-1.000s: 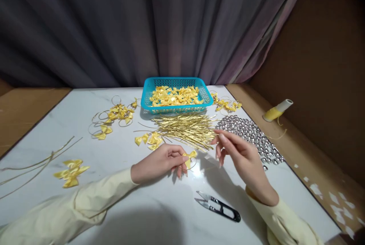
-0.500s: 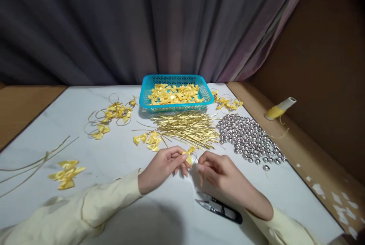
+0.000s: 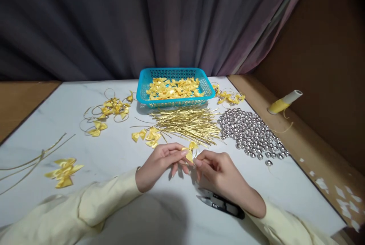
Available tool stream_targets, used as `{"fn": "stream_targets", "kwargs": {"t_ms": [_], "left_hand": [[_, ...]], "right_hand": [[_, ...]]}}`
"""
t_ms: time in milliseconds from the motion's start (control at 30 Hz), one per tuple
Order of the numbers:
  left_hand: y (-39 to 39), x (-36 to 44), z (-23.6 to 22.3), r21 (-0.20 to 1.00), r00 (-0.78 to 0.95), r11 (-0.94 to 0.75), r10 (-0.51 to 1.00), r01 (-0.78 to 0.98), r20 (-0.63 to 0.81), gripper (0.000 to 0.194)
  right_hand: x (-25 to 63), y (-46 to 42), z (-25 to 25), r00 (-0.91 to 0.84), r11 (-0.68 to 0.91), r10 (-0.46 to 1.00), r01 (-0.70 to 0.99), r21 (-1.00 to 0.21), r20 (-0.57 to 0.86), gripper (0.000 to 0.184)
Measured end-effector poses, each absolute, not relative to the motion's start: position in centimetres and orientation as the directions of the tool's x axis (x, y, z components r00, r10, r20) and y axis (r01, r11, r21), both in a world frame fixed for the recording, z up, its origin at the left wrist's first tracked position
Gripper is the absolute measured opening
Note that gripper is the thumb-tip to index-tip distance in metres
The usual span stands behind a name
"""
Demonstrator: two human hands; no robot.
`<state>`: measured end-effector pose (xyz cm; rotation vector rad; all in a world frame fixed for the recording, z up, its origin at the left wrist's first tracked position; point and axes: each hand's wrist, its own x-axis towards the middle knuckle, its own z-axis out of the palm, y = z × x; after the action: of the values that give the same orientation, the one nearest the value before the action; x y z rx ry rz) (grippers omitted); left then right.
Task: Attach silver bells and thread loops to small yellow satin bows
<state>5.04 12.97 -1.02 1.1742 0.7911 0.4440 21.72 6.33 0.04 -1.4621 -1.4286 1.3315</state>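
Observation:
My left hand (image 3: 162, 164) holds a yellow ribbon bow (image 3: 191, 152) between thumb and fingers, above the middle of the white tabletop. A thin loop, perhaps cord, shows at the bow's right side. Close against that side, my right hand (image 3: 222, 171) has thumb and forefinger pinched together; what they grip is too small to make out. Under my right hand lies a pair of black thread snips (image 3: 221, 204), blades pointing left. Just beyond my left hand are a few loose yellow bows (image 3: 153, 135) and a pile of gold cords (image 3: 188, 123).
A blue basket (image 3: 139, 94) of yellow bows stands at the back. Silver bells (image 3: 248, 132) are heaped at right, near a thread spool (image 3: 285, 102). Looped bows (image 3: 114, 108) lie at back left, more bows (image 3: 64, 172) and cords (image 3: 37, 158) at left. Paper scraps (image 3: 322, 184) lie at right.
My right hand has moved slightly left, its fingertips now up against the bow. My left hand keeps holding the bow. The view has shifted a little.

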Motion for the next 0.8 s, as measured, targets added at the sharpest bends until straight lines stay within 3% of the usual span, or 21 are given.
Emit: {"fn": "stream_targets", "kwargs": {"t_ms": [333, 800], "left_hand": [[12.74, 5.29, -1.04, 0.946, 0.564, 0.310, 0.768, 0.090, -0.305, 0.020], [12.52, 5.65, -0.78, 0.913, 0.584, 0.408, 0.737, 0.016, -0.339, 0.020]], "right_hand": [[21.61, 5.93, 0.13, -0.057, -0.128, 0.986, 0.320, -0.939, -0.154, 0.023], [21.56, 5.88, -0.19, -0.079, -0.002, 0.996, 0.380, -0.925, -0.034, 0.019]]}}
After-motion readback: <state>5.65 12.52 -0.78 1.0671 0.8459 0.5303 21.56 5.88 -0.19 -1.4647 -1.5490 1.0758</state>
